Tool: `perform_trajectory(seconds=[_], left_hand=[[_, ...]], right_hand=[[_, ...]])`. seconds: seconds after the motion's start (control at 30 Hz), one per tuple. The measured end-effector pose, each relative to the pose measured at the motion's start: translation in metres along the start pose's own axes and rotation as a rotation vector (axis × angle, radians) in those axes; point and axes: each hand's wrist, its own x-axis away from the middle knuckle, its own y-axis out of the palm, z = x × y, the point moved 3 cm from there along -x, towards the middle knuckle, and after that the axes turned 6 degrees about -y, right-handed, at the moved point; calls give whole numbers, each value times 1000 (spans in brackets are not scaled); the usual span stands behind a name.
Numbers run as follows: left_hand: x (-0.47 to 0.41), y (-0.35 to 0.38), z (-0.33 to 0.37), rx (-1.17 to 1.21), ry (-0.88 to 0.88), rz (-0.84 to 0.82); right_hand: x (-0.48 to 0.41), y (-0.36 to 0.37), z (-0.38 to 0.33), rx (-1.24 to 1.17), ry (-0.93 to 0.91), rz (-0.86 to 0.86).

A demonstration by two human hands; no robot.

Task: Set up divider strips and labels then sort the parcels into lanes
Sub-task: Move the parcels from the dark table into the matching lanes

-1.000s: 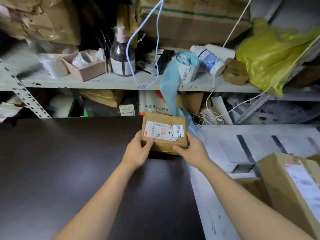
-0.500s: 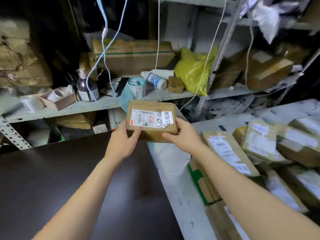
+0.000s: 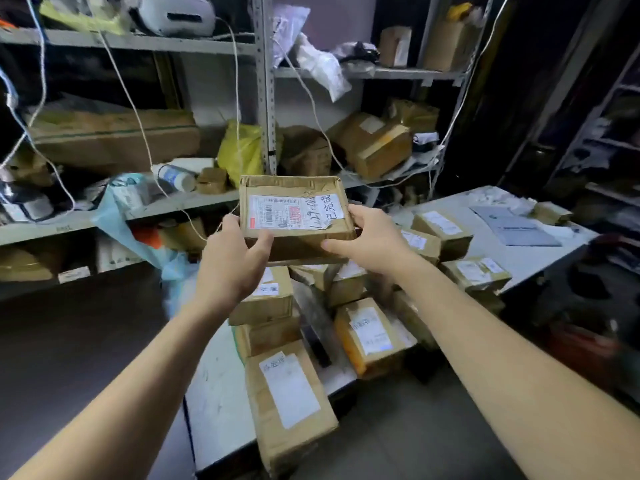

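A flat brown cardboard parcel [image 3: 294, 233] with a white shipping label and handwriting is held in the air in front of me. My left hand [image 3: 230, 263] grips its left edge and my right hand [image 3: 367, 242] grips its right edge. Below it, several other labelled cardboard parcels lie crowded on a white table [image 3: 214, 382], among them a long box [image 3: 287, 400] at the near edge and an orange-sided one [image 3: 369, 336]. A dark strip [image 3: 317, 341] lies on the white table between the parcels.
A dark brown table [image 3: 76, 344] stands to the left. Metal shelves [image 3: 263, 98] behind hold boxes, a yellow bag [image 3: 239, 150], a white bottle [image 3: 175, 176] and hanging cables. A grey envelope [image 3: 516, 226] lies at the white table's far right. The floor shows at the lower right.
The view has swung right from the dark table to the white one. Both hands have carried the parcel rightward and up, over the pile of parcels.
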Motion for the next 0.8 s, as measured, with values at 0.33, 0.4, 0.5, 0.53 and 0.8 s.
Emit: perform_trajectory(seconds=[0.33, 0.4, 0.5, 0.53, 0.8], left_hand=[[53, 189, 106, -41, 90, -229], [56, 230, 112, -81, 66, -269], [56, 291, 118, -104, 37, -331], [55, 310, 117, -104, 17, -359], [60, 413, 94, -57, -194, -466]], right_hand=[[74, -135, 151, -6, 263, 104], [79, -149, 185, 8, 315, 89], [79, -166, 240, 31, 369, 76], [77, -169, 257, 35, 383, 70], [57, -160, 364, 86, 455, -112]])
